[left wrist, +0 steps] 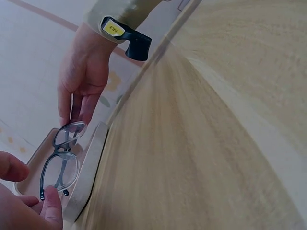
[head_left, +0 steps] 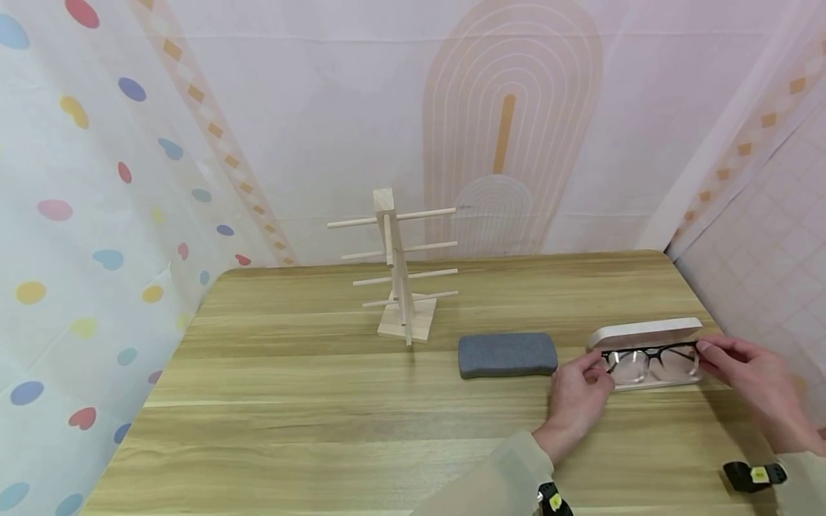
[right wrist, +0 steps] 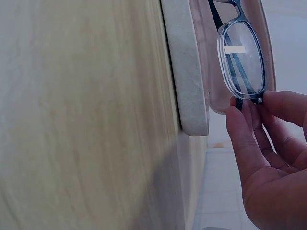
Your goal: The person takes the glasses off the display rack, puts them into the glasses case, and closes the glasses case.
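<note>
Black-framed eyeglasses point(head_left: 653, 352) with clear lower rims are held by both hands over an open, pale eyeglass case point(head_left: 645, 331). My left hand point(head_left: 581, 394) grips the left end of the frame by the hinge. At the opposite end, my right hand point(head_left: 755, 373) pinches the corner of the frame between thumb and fingers. In the right wrist view the temples of the glasses point(right wrist: 242, 60) show folded behind the lens. The case's pinkish inside point(left wrist: 41, 165) lies behind the glasses in the left wrist view.
A closed grey eyeglass case point(head_left: 508, 355) lies just left of the open one. Farther left stands a wooden rack point(head_left: 401, 276) with several pegs sticking out. The wood-grain table point(head_left: 310, 430) ends against patterned curtains point(head_left: 310, 129).
</note>
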A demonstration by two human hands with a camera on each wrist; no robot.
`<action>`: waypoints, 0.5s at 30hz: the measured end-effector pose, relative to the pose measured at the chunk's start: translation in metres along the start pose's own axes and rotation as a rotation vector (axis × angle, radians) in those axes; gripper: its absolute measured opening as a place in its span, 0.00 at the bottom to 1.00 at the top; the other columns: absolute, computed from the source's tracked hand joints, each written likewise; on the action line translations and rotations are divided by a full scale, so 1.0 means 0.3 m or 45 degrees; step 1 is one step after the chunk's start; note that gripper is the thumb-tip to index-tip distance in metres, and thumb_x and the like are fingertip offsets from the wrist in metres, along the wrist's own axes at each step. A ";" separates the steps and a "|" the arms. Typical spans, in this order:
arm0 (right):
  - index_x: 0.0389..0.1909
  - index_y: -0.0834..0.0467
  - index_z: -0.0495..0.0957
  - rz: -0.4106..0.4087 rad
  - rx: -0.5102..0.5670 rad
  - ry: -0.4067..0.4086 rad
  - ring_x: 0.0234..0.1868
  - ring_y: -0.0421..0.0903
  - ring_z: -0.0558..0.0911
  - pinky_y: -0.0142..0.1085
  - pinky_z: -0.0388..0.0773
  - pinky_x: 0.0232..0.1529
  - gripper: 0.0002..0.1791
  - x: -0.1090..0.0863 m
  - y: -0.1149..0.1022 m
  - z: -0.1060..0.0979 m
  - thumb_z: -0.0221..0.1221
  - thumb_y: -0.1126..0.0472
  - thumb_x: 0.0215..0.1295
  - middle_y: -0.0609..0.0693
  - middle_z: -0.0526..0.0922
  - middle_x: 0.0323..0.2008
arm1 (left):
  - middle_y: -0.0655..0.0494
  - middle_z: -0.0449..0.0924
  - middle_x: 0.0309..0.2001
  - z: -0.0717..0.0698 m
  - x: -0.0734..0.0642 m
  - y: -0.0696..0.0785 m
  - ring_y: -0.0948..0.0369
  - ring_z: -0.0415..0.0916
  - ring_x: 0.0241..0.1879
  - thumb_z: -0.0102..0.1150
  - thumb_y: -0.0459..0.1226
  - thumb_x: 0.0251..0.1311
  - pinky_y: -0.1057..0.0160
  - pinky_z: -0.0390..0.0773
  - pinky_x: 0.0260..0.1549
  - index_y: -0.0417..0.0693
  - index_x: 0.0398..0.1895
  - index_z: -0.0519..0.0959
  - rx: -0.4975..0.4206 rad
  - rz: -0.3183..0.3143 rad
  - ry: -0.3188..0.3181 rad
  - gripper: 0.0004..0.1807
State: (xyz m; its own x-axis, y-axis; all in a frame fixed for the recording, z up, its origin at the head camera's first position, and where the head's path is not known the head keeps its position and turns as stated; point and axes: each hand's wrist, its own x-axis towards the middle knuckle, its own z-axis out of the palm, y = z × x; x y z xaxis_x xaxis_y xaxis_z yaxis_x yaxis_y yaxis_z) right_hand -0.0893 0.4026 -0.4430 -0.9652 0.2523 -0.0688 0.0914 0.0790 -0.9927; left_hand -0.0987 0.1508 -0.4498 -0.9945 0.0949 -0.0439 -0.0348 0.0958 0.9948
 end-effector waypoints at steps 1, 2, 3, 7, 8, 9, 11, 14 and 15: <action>0.33 0.42 0.88 -0.004 0.001 -0.004 0.33 0.28 0.86 0.22 0.82 0.33 0.16 0.001 0.002 0.001 0.60 0.66 0.74 0.32 0.87 0.32 | 0.62 0.89 0.40 0.000 0.001 -0.001 0.75 0.81 0.37 0.63 0.28 0.53 0.78 0.76 0.40 0.39 0.54 0.87 0.008 -0.006 -0.002 0.22; 0.33 0.42 0.88 -0.008 0.006 -0.011 0.32 0.28 0.86 0.22 0.82 0.33 0.17 0.001 0.004 0.001 0.60 0.67 0.74 0.32 0.87 0.32 | 0.62 0.89 0.40 0.001 0.003 -0.002 0.75 0.81 0.37 0.64 0.28 0.53 0.78 0.76 0.40 0.40 0.54 0.87 0.021 -0.009 -0.004 0.22; 0.33 0.42 0.88 -0.015 0.019 -0.017 0.32 0.28 0.86 0.22 0.82 0.33 0.17 0.002 0.006 0.001 0.60 0.67 0.74 0.33 0.87 0.32 | 0.62 0.89 0.40 0.001 0.004 -0.003 0.74 0.82 0.38 0.64 0.29 0.54 0.77 0.77 0.40 0.40 0.55 0.86 0.032 -0.015 -0.006 0.22; 0.32 0.43 0.88 -0.032 0.057 -0.044 0.33 0.28 0.86 0.22 0.82 0.34 0.18 0.004 0.010 0.000 0.59 0.69 0.74 0.34 0.88 0.31 | 0.61 0.89 0.40 0.003 0.009 -0.004 0.73 0.82 0.40 0.65 0.29 0.53 0.76 0.78 0.41 0.41 0.56 0.86 0.064 -0.046 -0.022 0.23; 0.32 0.44 0.88 -0.031 0.062 -0.048 0.33 0.28 0.86 0.22 0.82 0.34 0.18 0.004 0.010 -0.001 0.59 0.69 0.74 0.34 0.88 0.31 | 0.61 0.89 0.40 0.004 0.010 -0.004 0.73 0.82 0.40 0.66 0.29 0.53 0.76 0.78 0.41 0.42 0.56 0.86 0.074 -0.051 -0.028 0.23; 0.32 0.43 0.88 -0.030 0.049 -0.047 0.32 0.28 0.86 0.22 0.82 0.33 0.18 0.004 0.011 -0.002 0.59 0.69 0.74 0.34 0.88 0.31 | 0.62 0.89 0.40 0.004 0.010 -0.004 0.73 0.81 0.40 0.66 0.29 0.53 0.76 0.78 0.41 0.42 0.56 0.86 0.079 -0.055 -0.032 0.23; 0.32 0.43 0.88 -0.030 -0.004 -0.041 0.32 0.28 0.86 0.22 0.82 0.33 0.18 0.004 0.011 -0.004 0.59 0.68 0.75 0.33 0.87 0.31 | 0.62 0.88 0.38 0.005 0.012 -0.004 0.74 0.81 0.40 0.67 0.30 0.53 0.76 0.78 0.41 0.42 0.56 0.86 0.094 -0.059 -0.040 0.24; 0.31 0.40 0.87 -0.031 -0.139 -0.028 0.32 0.26 0.85 0.21 0.81 0.32 0.18 0.003 0.010 -0.007 0.59 0.66 0.75 0.31 0.87 0.30 | 0.64 0.87 0.36 0.005 0.014 -0.005 0.75 0.79 0.38 0.67 0.30 0.53 0.76 0.77 0.41 0.41 0.56 0.86 0.126 -0.045 -0.050 0.23; 0.31 0.38 0.87 -0.033 -0.186 -0.023 0.31 0.25 0.84 0.21 0.81 0.32 0.18 0.002 0.009 -0.007 0.59 0.66 0.75 0.30 0.86 0.30 | 0.64 0.87 0.36 0.005 0.014 -0.006 0.76 0.78 0.38 0.68 0.30 0.53 0.76 0.77 0.41 0.41 0.56 0.86 0.136 -0.038 -0.053 0.23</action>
State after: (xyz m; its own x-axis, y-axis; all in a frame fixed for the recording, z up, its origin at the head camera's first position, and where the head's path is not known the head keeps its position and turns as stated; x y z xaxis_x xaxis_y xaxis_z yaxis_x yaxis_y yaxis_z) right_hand -0.0892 0.4051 -0.4456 -0.9719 0.2308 -0.0465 0.0998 0.2252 -0.9692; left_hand -0.1027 0.1526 -0.4519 -0.9882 0.1311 -0.0791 -0.0512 0.2042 0.9776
